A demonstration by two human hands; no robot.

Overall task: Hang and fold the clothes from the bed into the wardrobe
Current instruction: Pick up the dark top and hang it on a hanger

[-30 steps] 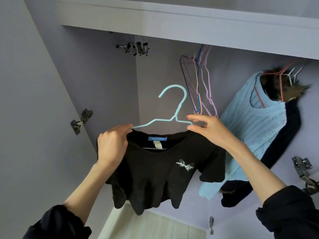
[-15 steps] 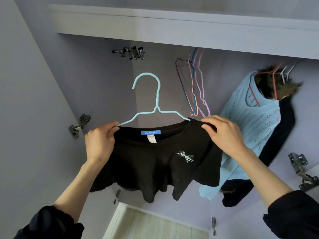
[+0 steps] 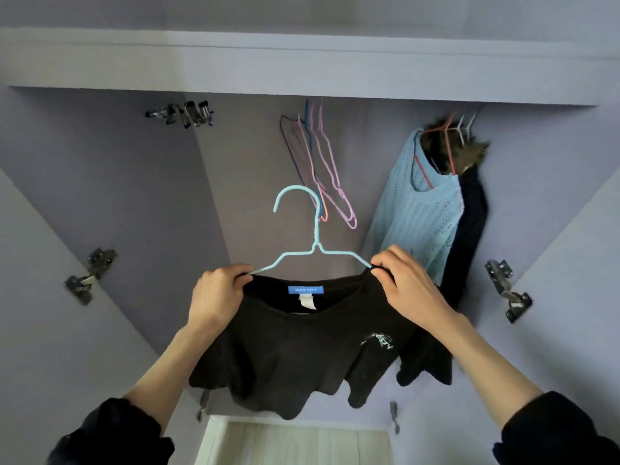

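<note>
A black T-shirt point(image 3: 302, 347) with a blue neck label hangs on a light blue wire hanger point(image 3: 313, 243), held up inside the open wardrobe. My left hand point(image 3: 218, 297) grips the shirt's left shoulder over the hanger arm. My right hand point(image 3: 409, 283) pinches the right shoulder and collar at the other hanger arm. The hanger's hook points up and is free in the air, below the top of the wardrobe. The rail itself is hidden behind the top panel point(image 3: 302, 68).
Several empty wire hangers point(image 3: 322, 169) hang at the centre back. A light blue knit sweater point(image 3: 419, 209) and a dark garment point(image 3: 469, 236) hang at the right. Door hinges point(image 3: 89, 275) point(image 3: 506, 288) stick out on both side walls. The wardrobe's pale floor point(image 3: 295, 444) shows below.
The view has swung to face the wardrobe squarely. The shirt on its hanger now sits centred and lower in view, with both hands gripping farther out on the shoulders.
</note>
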